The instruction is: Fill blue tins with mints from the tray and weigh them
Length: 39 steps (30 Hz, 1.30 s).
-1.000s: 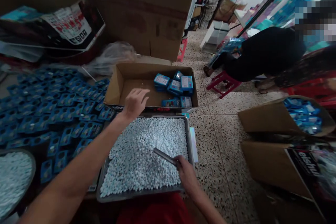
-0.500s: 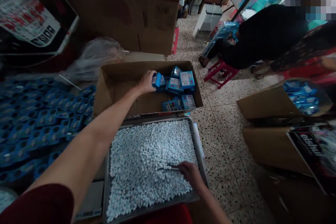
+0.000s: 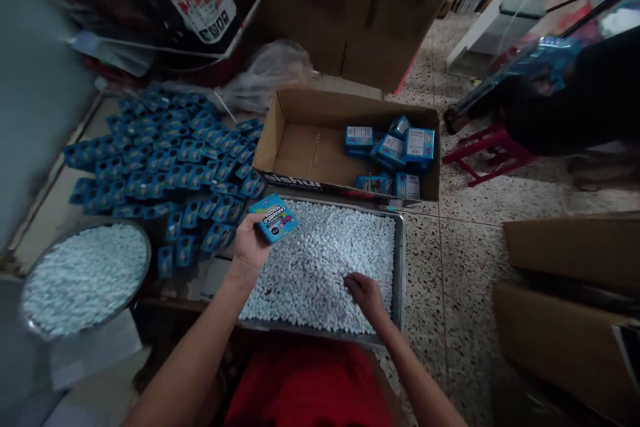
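Note:
My left hand [image 3: 251, 240] grips a blue printed box [image 3: 273, 217] above the left edge of a metal tray [image 3: 399, 247]. Small pale pellets [image 3: 320, 267] fill that tray. Over its right part is my right hand [image 3: 364, 292], fingers closed at the pellets; what they hold is too small and dark to make out. Behind the tray stands an open cardboard box [image 3: 295, 147] with several blue boxes [image 3: 393, 149] lying in its right half. Many blue boxes with dark round openings [image 3: 175, 177] stand in rows to the left.
A round metal bowl of pellets [image 3: 85, 280] sits at the left. Large cartons [image 3: 565, 327] stand on the right. A seated person in dark clothes [image 3: 585, 100] is at the upper right, beside a pink stool [image 3: 493, 150].
My left hand has come out of the cardboard box with a blue box and is now over the tray's left side. The view has shifted, showing the round bowl more fully.

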Tool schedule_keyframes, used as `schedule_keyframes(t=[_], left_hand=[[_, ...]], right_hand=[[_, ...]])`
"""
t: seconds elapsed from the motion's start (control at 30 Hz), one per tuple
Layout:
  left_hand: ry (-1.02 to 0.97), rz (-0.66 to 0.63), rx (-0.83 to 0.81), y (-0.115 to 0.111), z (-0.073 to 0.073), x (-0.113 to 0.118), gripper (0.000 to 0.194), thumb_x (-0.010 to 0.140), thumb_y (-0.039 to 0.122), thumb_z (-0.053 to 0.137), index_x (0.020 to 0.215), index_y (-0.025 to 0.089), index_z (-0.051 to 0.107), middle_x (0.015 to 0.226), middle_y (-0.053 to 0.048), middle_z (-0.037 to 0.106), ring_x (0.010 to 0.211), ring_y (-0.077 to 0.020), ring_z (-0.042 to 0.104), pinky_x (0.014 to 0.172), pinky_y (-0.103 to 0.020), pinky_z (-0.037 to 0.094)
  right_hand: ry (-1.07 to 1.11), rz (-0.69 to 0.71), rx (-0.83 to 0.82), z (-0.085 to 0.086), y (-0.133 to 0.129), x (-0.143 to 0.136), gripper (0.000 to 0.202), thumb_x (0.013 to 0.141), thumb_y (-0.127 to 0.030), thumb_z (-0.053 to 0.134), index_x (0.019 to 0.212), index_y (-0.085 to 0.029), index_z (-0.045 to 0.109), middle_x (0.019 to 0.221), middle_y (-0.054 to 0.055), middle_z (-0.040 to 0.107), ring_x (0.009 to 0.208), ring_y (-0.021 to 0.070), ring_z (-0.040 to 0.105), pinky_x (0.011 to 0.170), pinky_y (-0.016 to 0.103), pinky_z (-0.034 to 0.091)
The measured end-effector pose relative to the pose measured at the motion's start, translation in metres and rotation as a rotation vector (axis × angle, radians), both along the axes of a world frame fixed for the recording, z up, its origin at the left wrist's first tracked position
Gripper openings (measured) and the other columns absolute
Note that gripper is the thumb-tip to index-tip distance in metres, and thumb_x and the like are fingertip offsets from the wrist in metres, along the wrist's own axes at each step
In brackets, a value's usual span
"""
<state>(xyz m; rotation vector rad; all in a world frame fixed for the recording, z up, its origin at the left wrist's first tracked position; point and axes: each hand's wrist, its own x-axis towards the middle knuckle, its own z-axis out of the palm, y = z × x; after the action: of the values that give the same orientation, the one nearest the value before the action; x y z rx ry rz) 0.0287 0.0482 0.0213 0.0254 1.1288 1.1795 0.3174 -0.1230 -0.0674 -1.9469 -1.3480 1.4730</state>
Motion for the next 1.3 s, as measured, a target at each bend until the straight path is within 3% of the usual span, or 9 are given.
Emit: schedule_keyframes(t=[0.17, 0.3, 0.53, 0.73, 0.83, 0.9, 1.03, 1.17, 1.3], left_hand=[[0.144, 0.089, -0.262, -0.038, -0.029, 0.006, 0.029, 0.073, 0.017, 0.073, 0.101, 0.017, 0.069, 0.098, -0.005, 0.076, 0.084, -0.0191, 0.071, 0.075, -0.033, 0.062], [0.261, -0.088, -0.123, -0.063, -0.049, 0.009, 0.051, 0.058, 0.012, 0.084, 0.104, 0.019, 0.064, 0.102, -0.005, 0.073, 0.091, -0.0234, 0.071, 0.08, -0.039, 0.061], [0.98, -0.497, 0.169, -0.059, -0.066, -0.027, 0.065, 0.05, 0.044, 0.092, 0.102, 0.02, 0.061, 0.1, -0.004, 0.066, 0.097, -0.024, 0.066, 0.085, -0.034, 0.053], [1.517, -1.252, 0.546, 0.009, -0.051, -0.012, 0.08, 0.048, 0.037, 0.094, 0.122, 0.025, 0.065, 0.119, -0.008, 0.064, 0.109, -0.0307, 0.062, 0.089, -0.037, 0.049], [1.438, -1.763, 0.608, 0.039, -0.06, -0.006, 0.064, 0.045, 0.028, 0.093, 0.105, 0.025, 0.071, 0.1, -0.004, 0.069, 0.097, -0.0288, 0.064, 0.078, -0.032, 0.046], [1.337, -1.918, 0.574, 0.048, -0.069, -0.014, 0.061, 0.045, 0.027, 0.092, 0.102, 0.024, 0.071, 0.09, -0.002, 0.069, 0.091, -0.0274, 0.064, 0.074, -0.03, 0.045], [1.257, -1.805, 0.697, 0.04, -0.067, -0.051, 0.051, 0.049, 0.032, 0.092, 0.096, 0.022, 0.072, 0.096, -0.003, 0.069, 0.098, -0.0264, 0.064, 0.083, -0.029, 0.046], [1.264, -1.484, 0.734, 0.01, -0.035, -0.074, 0.042, 0.063, 0.034, 0.087, 0.101, 0.022, 0.073, 0.101, -0.003, 0.07, 0.099, -0.023, 0.064, 0.087, -0.029, 0.047], [1.4, -1.136, 0.781, -0.026, -0.004, -0.062, 0.034, 0.071, 0.034, 0.084, 0.101, 0.021, 0.073, 0.102, -0.005, 0.072, 0.103, -0.0246, 0.063, 0.091, -0.033, 0.047]], right_hand=[[-0.471, 0.467, 0.31, 0.075, 0.004, 0.03, 0.041, 0.093, -0.009, 0.046, 0.122, -0.02, 0.073, 0.097, 0.011, 0.074, 0.085, 0.0214, 0.069, 0.076, 0.027, 0.048], [-0.601, 0.394, 0.309, 0.092, 0.009, 0.07, 0.039, 0.092, -0.01, 0.047, 0.117, -0.02, 0.075, 0.103, 0.012, 0.077, 0.089, 0.0224, 0.071, 0.077, 0.028, 0.05], [-0.242, -0.183, -0.006, 0.039, -0.013, 0.131, 0.039, 0.082, -0.046, 0.055, 0.087, -0.015, 0.079, 0.055, 0.003, 0.064, 0.046, 0.0198, 0.059, 0.049, 0.029, 0.043], [0.087, -0.393, 0.017, -0.024, 0.014, 0.032, 0.034, 0.074, -0.05, 0.066, 0.076, -0.016, 0.074, 0.051, -0.001, 0.058, 0.043, 0.014, 0.05, 0.046, 0.025, 0.039], [0.2, -0.426, 0.008, -0.045, 0.033, -0.002, 0.036, 0.076, -0.052, 0.062, 0.072, -0.017, 0.07, 0.05, -0.002, 0.055, 0.042, 0.0124, 0.047, 0.045, 0.025, 0.037], [0.263, -0.457, 0.006, -0.047, 0.036, -0.006, 0.036, 0.076, -0.052, 0.065, 0.074, -0.017, 0.071, 0.05, -0.003, 0.055, 0.043, 0.0118, 0.047, 0.045, 0.024, 0.038], [0.372, -0.482, -0.006, -0.02, 0.031, 0.002, 0.04, 0.072, -0.05, 0.071, 0.089, -0.014, 0.075, 0.053, -0.003, 0.059, 0.043, 0.0114, 0.049, 0.044, 0.024, 0.038], [0.502, -0.431, -0.048, 0.03, 0.034, -0.001, 0.04, 0.071, -0.048, 0.076, 0.091, -0.013, 0.077, 0.058, 0.0, 0.065, 0.043, 0.0106, 0.052, 0.041, 0.022, 0.038], [0.564, -0.324, -0.089, 0.074, 0.053, -0.013, 0.038, 0.072, -0.046, 0.079, 0.091, -0.013, 0.077, 0.057, 0.0, 0.065, 0.043, 0.0096, 0.053, 0.041, 0.021, 0.039]])
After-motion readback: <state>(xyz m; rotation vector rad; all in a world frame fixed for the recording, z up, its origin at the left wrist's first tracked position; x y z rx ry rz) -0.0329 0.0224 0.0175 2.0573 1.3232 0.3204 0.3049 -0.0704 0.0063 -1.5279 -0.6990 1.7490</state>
